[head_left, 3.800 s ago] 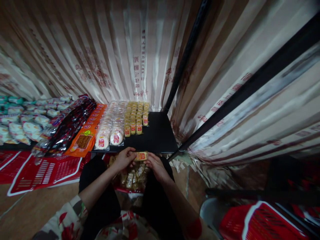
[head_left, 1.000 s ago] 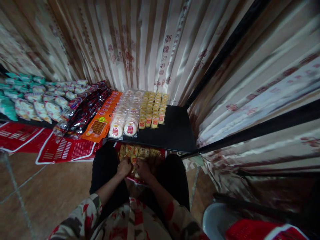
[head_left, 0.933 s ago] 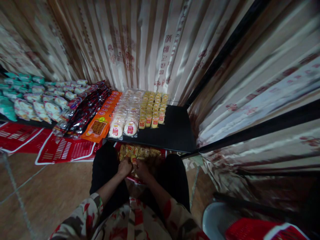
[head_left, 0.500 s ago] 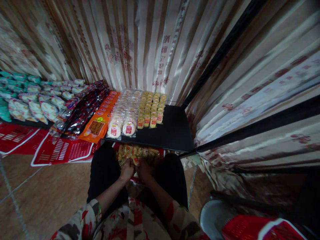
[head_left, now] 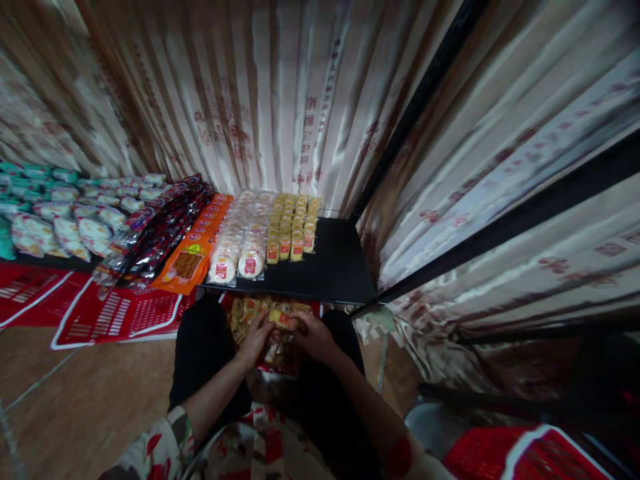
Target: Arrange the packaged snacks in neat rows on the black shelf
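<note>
Between my knees, a small yellow snack packet (head_left: pixel 283 319) with a red label is pinched at its two ends. My left hand (head_left: pixel 256 339) has its left end, and my right hand (head_left: pixel 315 337) grips the right end. Under both hands lies a red basket (head_left: pixel 280 367) full of similar wrapped yellow packets (head_left: pixel 245 312). On the black shelf (head_left: pixel 336 263) just beyond, several rows of small yellow packets (head_left: pixel 296 230) stand lined up, beside white round wrapped crackers (head_left: pixel 251 262).
Further left on the shelf are an orange snack bag (head_left: pixel 187 257), dark shiny packs (head_left: pixel 165 230), white packs (head_left: pixel 93 230) and teal packs (head_left: pixel 30 180). Red baskets (head_left: pixel 117 310) sit below. A pleated curtain (head_left: pixel 280 87) hangs behind, with black frame bars (head_left: pixel 425 100) at the right.
My hands have lifted slightly from the basket's contents, and the yellow packet now shows clearly between them. My right hand has moved outward to the right. The view has shifted a little.
</note>
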`<move>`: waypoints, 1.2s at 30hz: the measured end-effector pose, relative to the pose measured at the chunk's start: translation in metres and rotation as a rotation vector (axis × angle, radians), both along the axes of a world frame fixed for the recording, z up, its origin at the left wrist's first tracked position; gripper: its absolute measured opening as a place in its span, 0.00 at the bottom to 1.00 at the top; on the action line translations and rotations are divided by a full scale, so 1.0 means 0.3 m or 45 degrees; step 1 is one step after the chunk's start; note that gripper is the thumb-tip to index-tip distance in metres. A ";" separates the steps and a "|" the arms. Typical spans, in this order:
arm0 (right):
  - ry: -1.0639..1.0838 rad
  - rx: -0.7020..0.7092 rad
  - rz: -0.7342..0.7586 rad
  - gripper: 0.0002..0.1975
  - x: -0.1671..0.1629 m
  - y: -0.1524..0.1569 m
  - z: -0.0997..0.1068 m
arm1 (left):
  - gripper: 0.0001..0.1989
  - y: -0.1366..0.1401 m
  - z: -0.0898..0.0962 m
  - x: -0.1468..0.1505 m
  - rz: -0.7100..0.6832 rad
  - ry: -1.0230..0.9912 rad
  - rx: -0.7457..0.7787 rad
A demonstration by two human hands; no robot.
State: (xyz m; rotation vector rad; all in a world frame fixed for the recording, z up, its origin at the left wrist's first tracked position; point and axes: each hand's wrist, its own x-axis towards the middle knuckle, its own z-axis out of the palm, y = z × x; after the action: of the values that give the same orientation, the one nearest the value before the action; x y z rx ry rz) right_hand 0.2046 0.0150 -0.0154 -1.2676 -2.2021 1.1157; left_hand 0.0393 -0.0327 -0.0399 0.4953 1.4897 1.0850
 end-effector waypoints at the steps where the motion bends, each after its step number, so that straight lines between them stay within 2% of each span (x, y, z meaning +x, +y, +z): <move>1: -0.003 0.031 0.020 0.19 0.016 0.014 0.024 | 0.20 0.005 0.021 0.007 -0.021 -0.031 0.028; 4: -0.018 0.089 0.047 0.21 0.049 0.060 0.083 | 0.17 0.027 0.075 0.031 -0.128 0.021 0.050; 6: 0.052 0.106 -0.014 0.23 0.055 0.091 0.097 | 0.16 0.049 0.110 0.051 -0.198 0.079 0.060; 8: 0.234 0.076 -0.189 0.24 0.050 0.121 0.089 | 0.16 0.078 0.142 0.073 -0.211 0.091 0.093; 12: 0.659 -0.136 -0.610 0.21 0.025 0.163 0.044 | 0.11 0.152 0.185 0.121 -0.107 0.041 0.185; 15: 0.833 -0.231 -0.645 0.23 0.010 0.172 0.021 | 0.07 0.207 0.195 0.161 -0.058 0.023 0.254; 19: 0.915 -0.209 -0.661 0.27 0.007 0.197 0.010 | 0.07 0.267 0.193 0.213 -0.061 0.055 0.277; 22: 0.886 -0.148 -0.665 0.28 0.017 0.251 0.006 | 0.12 0.303 0.190 0.237 -0.092 0.231 0.199; 24: 0.796 -0.087 -0.667 0.27 0.027 0.298 0.004 | 0.16 0.322 0.187 0.244 -0.112 0.487 0.198; 26: 0.650 0.000 -0.687 0.26 0.037 0.348 0.004 | 0.19 0.336 0.181 0.248 -0.148 0.782 0.266; 28: 0.498 0.083 -0.711 0.26 0.043 0.394 0.004 | 0.20 0.348 0.169 0.252 -0.228 0.973 0.372; 31: 0.347 0.162 -0.708 0.26 0.043 0.454 0.003 | 0.23 0.369 0.145 0.264 -0.340 1.028 0.478; 36: 0.234 0.257 -0.687 0.26 0.027 0.523 -0.004 | 0.27 0.412 0.126 0.282 -0.384 1.083 0.510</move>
State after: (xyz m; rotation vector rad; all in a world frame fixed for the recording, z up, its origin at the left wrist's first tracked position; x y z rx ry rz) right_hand 0.2128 0.1718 -0.0167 -1.4762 -1.6446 0.7411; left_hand 0.1240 0.0910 -0.0023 1.5566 1.8192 0.9692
